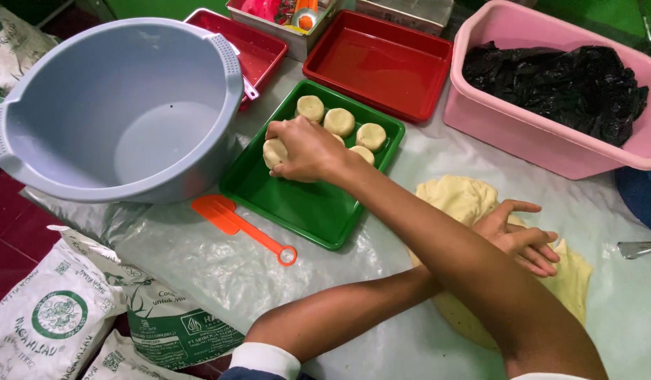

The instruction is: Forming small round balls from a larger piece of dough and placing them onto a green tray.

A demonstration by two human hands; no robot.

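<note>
View from above of a person's two bare arms, crossed over a tabletop [220, 274] covered in clear plastic sheet.

The right hand [304, 148] reaches across to the left and away from the body. It sits in a green tray [297, 204] near the middle of the tabletop, knuckles up, fingers curled down over a dough round [272, 152] at the tray's left rim. More dough rounds [339, 121] lie touching one another just beyond and to the right of that hand, filling the tray's far end. The near half of the tray is bare. The tray's long axis runs from far to near, slanting a little leftward as it comes closer.

The left hand [522, 236] passes under the right forearm and rests flat, fingers loosely spread and holding nothing, on a large pale yellow dough mass [459, 197] toward the right edge of the tabletop. So the dough mass lies right of the tray, and the left hand is the one on it.

An orange scraper [230, 218] lies just beside the tray's near-left side. A big grey basin [128, 105] stands at the left edge. Along the far edge are a red tray [378, 63] and a pink tub [522, 127] holding crumpled black plastic. White printed sacks [51, 324] lie below the near-left corner.
</note>
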